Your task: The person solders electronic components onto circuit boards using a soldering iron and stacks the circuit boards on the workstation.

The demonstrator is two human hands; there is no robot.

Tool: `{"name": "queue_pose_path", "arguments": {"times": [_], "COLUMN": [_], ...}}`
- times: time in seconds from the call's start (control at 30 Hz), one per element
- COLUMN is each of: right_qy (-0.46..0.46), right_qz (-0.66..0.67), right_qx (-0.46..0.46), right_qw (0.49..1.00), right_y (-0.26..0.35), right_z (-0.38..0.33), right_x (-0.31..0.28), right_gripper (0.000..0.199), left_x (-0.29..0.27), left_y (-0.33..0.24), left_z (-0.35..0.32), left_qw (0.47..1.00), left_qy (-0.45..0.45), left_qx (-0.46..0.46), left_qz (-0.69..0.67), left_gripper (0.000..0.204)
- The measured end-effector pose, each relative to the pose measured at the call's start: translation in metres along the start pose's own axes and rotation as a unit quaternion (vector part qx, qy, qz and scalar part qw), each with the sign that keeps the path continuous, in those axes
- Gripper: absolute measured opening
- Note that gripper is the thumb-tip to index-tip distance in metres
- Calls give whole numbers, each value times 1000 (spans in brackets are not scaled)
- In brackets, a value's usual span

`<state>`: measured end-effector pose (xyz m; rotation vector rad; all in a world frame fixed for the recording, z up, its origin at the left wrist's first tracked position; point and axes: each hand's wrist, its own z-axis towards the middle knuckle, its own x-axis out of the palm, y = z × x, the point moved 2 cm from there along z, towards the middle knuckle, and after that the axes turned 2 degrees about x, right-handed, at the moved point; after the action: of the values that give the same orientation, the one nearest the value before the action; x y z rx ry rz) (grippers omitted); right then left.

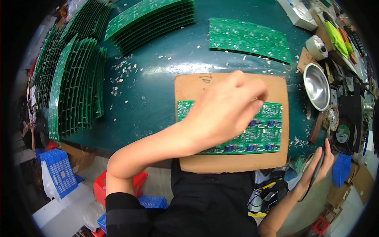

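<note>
A green circuit board (264, 136) with rows of small blue parts lies on a brown cardboard sheet (233, 162) in front of me. My left hand (231, 104) reaches across the board and covers much of its left and middle part. Its fingers are curled together in a pinch above the board; what they hold, if anything, cannot be made out. Off to the right, my right hand (319, 166) grips a soldering iron (317, 170) by its dark handle, with the cord trailing down. The iron points up toward a round, brownish tip-cleaning pad (331, 117).
Upright stacks of green boards (77, 85) stand at the left, with another stack (152, 21) at the back. A flat panel of boards (248, 39) lies far right of centre. A metal bowl (316, 87) sits at the right edge. Pale scraps (120, 75) litter the green tabletop.
</note>
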<state>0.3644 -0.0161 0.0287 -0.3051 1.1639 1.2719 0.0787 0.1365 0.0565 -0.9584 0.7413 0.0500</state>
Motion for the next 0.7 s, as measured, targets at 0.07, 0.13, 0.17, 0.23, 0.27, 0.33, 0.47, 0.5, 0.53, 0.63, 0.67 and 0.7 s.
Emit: {"name": "queue_pose_path", "arguments": {"times": [0.07,0.13,0.17,0.23,0.27,0.33,0.47,0.5,0.53,0.63,0.67,0.7], "right_qy": [-29,1,51,177,220,273,308,311,316,324,324,324], "right_qz": [137,301,361,416,418,436,437,428,429,426,424,424], "right_qx": [3,-6,-9,-23,-61,-111,-131,-131,-125,-121,-121,-116], "right_qw": [990,954,931,892,879,850,835,838,837,836,837,837], "right_y": [29,52,69,112,124,147,174,176,177,181,182,183], "right_z": [-15,-35,-46,-61,-67,-77,-84,-85,-87,-88,-89,-91], "right_x": [-3,-1,-4,-10,-8,-1,10,11,12,14,16,17], "right_gripper": [30,31,32,32,30,26,22,22,22,23,23,23], "left_x": [-26,-51,-64,-74,-76,-75,-67,-68,-68,-67,-66,-66], "left_y": [1,3,4,16,17,24,35,37,39,44,45,46], "left_z": [-19,-45,-57,-81,-89,-105,-117,-118,-118,-120,-120,-120], "left_qw": [999,996,996,995,998,998,999,999,999,999,999,999], "left_qy": [-44,-57,-30,-15,-11,4,4,4,4,-6,-7,-8], "left_qx": [-12,-62,-84,-89,-43,9,-2,6,13,22,23,31], "left_qz": [-11,-13,21,39,50,60,42,43,44,30,28,27], "left_gripper": [13,12,12,14,14,16,17,18,18,18,18,18]}}
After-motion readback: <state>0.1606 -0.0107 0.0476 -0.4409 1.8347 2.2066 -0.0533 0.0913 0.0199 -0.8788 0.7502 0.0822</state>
